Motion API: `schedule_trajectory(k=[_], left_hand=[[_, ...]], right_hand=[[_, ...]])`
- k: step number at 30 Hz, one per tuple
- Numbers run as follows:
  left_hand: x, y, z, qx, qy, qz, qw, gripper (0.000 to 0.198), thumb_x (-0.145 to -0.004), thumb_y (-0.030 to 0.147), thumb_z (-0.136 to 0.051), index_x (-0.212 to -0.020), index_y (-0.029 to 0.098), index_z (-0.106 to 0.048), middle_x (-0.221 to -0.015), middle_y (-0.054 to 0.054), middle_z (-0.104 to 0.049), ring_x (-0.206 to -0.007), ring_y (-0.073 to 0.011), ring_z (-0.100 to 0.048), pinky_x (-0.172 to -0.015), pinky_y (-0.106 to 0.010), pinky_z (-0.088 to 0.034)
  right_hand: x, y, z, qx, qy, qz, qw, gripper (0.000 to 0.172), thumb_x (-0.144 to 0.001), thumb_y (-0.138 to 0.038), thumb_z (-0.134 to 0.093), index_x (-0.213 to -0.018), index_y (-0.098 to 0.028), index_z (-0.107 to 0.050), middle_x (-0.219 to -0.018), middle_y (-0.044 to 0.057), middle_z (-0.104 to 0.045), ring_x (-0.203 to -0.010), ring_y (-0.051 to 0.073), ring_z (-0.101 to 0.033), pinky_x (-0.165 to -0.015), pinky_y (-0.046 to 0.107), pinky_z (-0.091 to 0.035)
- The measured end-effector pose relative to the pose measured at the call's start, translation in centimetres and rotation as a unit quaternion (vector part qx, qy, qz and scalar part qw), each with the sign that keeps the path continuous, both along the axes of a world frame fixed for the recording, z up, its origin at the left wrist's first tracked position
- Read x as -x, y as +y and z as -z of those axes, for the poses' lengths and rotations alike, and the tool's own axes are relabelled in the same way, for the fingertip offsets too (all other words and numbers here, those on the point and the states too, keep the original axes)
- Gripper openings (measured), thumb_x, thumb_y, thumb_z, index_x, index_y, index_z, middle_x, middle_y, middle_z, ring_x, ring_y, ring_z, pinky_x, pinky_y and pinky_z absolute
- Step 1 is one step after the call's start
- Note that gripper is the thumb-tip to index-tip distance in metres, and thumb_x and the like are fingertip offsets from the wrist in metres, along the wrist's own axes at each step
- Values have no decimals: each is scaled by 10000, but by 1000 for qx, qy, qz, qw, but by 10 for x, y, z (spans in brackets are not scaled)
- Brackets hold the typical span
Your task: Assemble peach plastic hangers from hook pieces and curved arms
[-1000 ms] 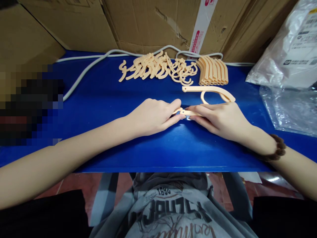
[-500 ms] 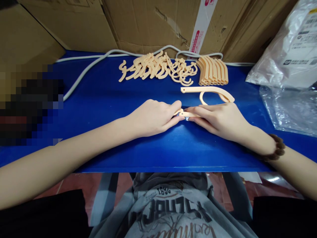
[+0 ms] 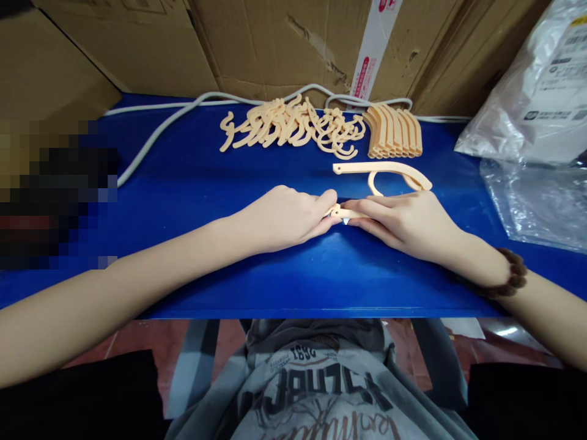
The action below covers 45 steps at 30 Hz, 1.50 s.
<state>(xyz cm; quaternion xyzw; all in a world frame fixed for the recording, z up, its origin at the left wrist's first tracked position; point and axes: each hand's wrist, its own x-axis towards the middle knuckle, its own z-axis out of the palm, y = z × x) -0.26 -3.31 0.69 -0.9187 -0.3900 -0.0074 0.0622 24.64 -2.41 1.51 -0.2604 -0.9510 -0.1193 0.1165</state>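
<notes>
Pinched in my left hand (image 3: 298, 217) is a small curved beige plastic piece that looks like a hanger hook (image 3: 329, 211), mostly hidden by my fingers. My right hand (image 3: 397, 223) grips a beige plastic hanger arm (image 3: 354, 213), its holed end pointing left. The two pieces meet between my fingertips, low over the table; whether they are joined I cannot tell. Just beyond my right hand lies another curved hanger arm (image 3: 383, 167), with a curved piece (image 3: 372, 183) showing below it, partly behind the hand.
On the blue table (image 3: 275, 284) a pile of beige hooks (image 3: 284, 122) lies at the back, beside a stack of hanger arms (image 3: 395, 131). A white cable (image 3: 158, 137) runs behind them, against cardboard boxes (image 3: 275, 49). Plastic bags (image 3: 527, 104) rest at the right.
Both hands have stayed together with the pieces, shifting only very slightly. The holed end of the held arm is turned a little. The piles look the same.
</notes>
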Motion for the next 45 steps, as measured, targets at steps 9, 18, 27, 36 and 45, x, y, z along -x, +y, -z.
schedule_trajectory(k=[9,18,27,36,45], left_hand=[[1,0,2,-53,9,29,998,389,-1118,408,-462,-946,116,-654,-647,-72,-696,-529,-225,-680,-470,-277,-135],[0,1,1,-55,16,35,998,378,-1119,399,-463,-950,118,-652,-652,-65,-697,-531,-217,-682,-461,-281,-156],[-1,0,0,-51,24,30,998,370,-1119,396,-465,-942,124,-642,-662,-68,-703,-553,-215,-700,-467,-283,-147],[1,1,1,-68,3,46,997,352,-1117,368,-451,-925,132,-628,-652,-61,-689,-545,-209,-686,-457,-283,-163],[2,1,1,-63,-5,42,997,330,-1115,365,-439,-982,131,-629,-698,-78,-716,-563,-214,-689,-460,-289,-176]], right_hand=[[1,0,2,-11,3,-1,1000,414,-1154,-404,-396,-1203,-195,-751,-856,15,-805,-663,146,-726,-553,277,-339],[2,-1,1,-4,4,-2,1000,417,-1153,-411,-394,-1209,-195,-747,-865,15,-807,-662,147,-724,-549,277,-340],[1,0,2,23,-13,18,999,469,-1157,-440,-342,-1222,-204,-743,-892,33,-812,-684,147,-717,-550,285,-314],[1,0,0,31,-28,25,999,523,-1162,-447,-292,-1265,-197,-739,-905,50,-806,-698,151,-703,-559,289,-321],[2,-1,0,8,-36,27,999,546,-1164,-442,-275,-1228,-187,-754,-863,59,-801,-644,145,-671,-539,283,-290]])
